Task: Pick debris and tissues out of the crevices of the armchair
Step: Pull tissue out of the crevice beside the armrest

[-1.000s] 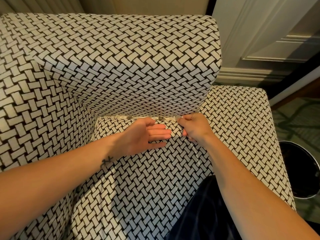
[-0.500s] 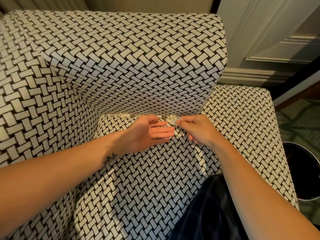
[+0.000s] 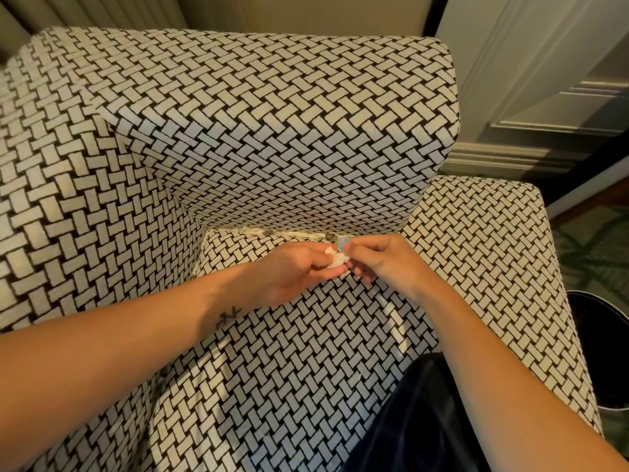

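Armchair [image 3: 272, 131], black/white basket-weave fabric, fills most of frame. Crevice [image 3: 272, 232] btwn seat and backrest, centre frame, holds pale scraps and small dark bits. L hand [image 3: 296, 270], centre frame, palm up over rear of seat; white tissue wad [image 3: 335, 262] lies on its fingers, thumb close above; thumb contact w/ wad not determinable. R hand [image 3: 384, 260], just right of it, pinches small round bluish disc [image 3: 342, 244] at fingertips, directly above wad. Small tattoo [image 3: 228, 316] on L wrist. Dark bin [image 3: 612, 352] at right edge, beside chair arm. Dark plaid garment [image 3: 418, 420] at bottom right.
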Tool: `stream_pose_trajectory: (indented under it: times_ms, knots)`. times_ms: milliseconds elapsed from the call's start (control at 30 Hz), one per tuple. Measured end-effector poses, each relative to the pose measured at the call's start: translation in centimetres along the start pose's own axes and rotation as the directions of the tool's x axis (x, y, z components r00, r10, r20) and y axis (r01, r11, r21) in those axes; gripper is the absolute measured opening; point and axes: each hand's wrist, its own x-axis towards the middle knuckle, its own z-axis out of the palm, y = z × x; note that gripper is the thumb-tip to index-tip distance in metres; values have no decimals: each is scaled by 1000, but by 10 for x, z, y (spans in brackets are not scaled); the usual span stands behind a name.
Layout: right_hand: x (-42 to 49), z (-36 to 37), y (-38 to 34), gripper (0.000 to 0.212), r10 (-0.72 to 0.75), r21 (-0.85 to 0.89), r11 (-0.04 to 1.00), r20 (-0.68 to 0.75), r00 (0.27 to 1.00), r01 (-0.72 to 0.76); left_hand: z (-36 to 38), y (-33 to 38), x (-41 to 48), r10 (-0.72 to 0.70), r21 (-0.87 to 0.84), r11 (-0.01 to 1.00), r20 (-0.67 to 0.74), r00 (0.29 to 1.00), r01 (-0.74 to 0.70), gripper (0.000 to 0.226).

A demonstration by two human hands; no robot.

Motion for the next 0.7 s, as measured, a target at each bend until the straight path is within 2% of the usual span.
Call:
stream_pose_trajectory:
  times_ms: [133,333,533,700]
  knots:
    - [1,-2,-1,19,14,104,994,-40,999,-10,-1,-1,0,1,56,998,-62,998,3,28]
    - [1,-2,-1,17,43,35,999,-40,998,-41,5,0,-1,20,176,984,-185,983,13,26]
    - [0,-3,0,11,57,-50,997,-58,997,-59,7,0,-6,43,230,972,-4,999,-41,17]
    - [-2,1,-4,13,66,-41,997,-51,997,-68,10,-2,-6,90,272,959,-40,995,-76,18]
